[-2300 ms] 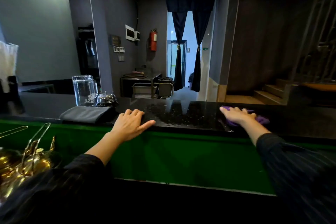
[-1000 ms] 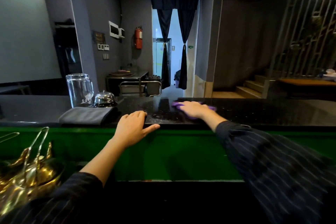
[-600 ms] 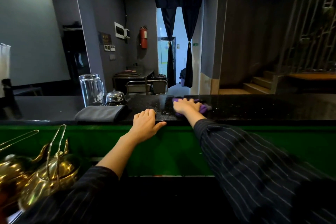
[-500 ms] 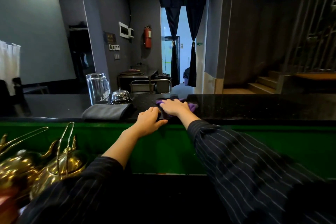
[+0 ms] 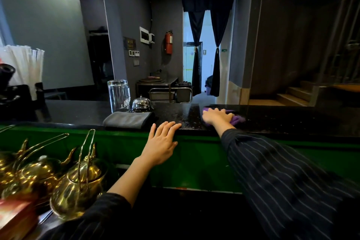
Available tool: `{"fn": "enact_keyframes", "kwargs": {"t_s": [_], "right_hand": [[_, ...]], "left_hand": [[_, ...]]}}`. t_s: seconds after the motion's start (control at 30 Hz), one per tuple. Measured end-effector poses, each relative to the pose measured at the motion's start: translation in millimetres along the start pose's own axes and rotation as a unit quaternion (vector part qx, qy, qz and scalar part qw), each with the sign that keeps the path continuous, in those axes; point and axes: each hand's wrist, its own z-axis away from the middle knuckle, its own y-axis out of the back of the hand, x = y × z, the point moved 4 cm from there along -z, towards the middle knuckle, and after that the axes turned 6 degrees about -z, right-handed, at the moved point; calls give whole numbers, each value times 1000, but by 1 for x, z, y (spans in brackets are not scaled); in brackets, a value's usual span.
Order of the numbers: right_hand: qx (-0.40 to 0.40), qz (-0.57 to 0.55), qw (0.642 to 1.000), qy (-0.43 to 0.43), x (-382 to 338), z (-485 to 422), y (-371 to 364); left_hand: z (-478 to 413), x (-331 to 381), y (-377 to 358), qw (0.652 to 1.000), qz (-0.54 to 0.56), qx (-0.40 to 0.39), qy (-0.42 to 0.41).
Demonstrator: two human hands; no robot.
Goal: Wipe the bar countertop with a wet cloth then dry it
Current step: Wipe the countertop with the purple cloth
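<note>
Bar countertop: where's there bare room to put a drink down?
The widest bare stretch of the countertop runs right of the purple cloth under the right hand. Another lies left of the upturned glass. It is crowded around the glass, bell and grey folded cloth; the left hand borders the narrow gap beside them.

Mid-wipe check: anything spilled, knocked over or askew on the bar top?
Nothing stands out. The glass stands beside the bell, the folded grey cloth lies flat, and the right hand presses the purple cloth on the countertop.
</note>
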Motion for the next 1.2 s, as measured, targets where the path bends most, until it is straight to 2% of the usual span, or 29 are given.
{"fn": "enact_keyframes", "kwargs": {"t_s": [0.13, 0.27, 0.4, 0.53, 0.63, 0.73, 0.8, 0.9, 0.97, 1.03, 1.1, 1.2], "right_hand": [[-37, 15, 984, 172, -53, 25, -13], [-82, 16, 971, 224, -34, 49, -6], [-55, 5, 985, 163, 52, 57, 24], [-8, -18, 999, 43, 166, 50, 51], [86, -24, 993, -71, 227, 51, 57], [129, -4, 976, -174, 229, 56, 54], [118, -3, 981, -157, 208, 59, 50], [95, 11, 995, 30, 180, 60, 42], [45, 9, 994, 102, 189, 57, 43], [3, -16, 995, 101, 215, 50, 52], [-7, -41, 997, 66, 254, 41, 66], [-6, -42, 999, 5, 315, 26, 84]], "left_hand": [[0, -1, 6, 1000, -20, -20, 3], [2, 6, 18, 999, -8, -51, 15], [9, 22, 23, 997, -12, -55, 52], [5, 41, 26, 993, -40, -74, 83], [-3, 67, 29, 992, -44, -108, 53], [-14, 103, 29, 990, -45, -131, -3], [-27, 134, 28, 990, -30, -134, -37], [-53, 186, 29, 990, 30, -127, -59], [-69, 215, 29, 989, 59, -125, -55], [-80, 233, 24, 987, 71, -139, -47], [-82, 241, 14, 986, 58, -153, -42], [-81, 242, 4, 993, 26, -113, -36]]}}
